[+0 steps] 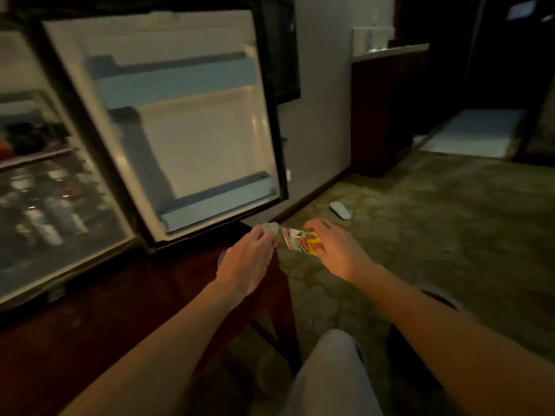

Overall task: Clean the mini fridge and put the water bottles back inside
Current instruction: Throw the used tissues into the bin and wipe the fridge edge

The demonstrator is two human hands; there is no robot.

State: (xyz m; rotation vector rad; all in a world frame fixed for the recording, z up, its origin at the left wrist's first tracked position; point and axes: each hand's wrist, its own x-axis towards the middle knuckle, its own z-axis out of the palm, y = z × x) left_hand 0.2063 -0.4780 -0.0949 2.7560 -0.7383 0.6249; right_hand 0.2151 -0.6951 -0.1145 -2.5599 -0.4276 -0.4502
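Two grips are engaged: a yellow packet (pixel 301 241) is pinched by the right hand (pixel 336 253), a pale wad (pixel 270 229) by the left hand (pixel 246 262). Beyond the left grip, the fridge door (pixel 180 121) is swung wide; blurred bottles (pixel 45 217) are shelved inside.

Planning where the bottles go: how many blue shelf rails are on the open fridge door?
2: an upper rail across the door's top part and a lower rail along its bottom edge. Neither visibly holds anything.

fridge interior (pixel 45 187) cut off at left, contents blurred, bottles indistinct
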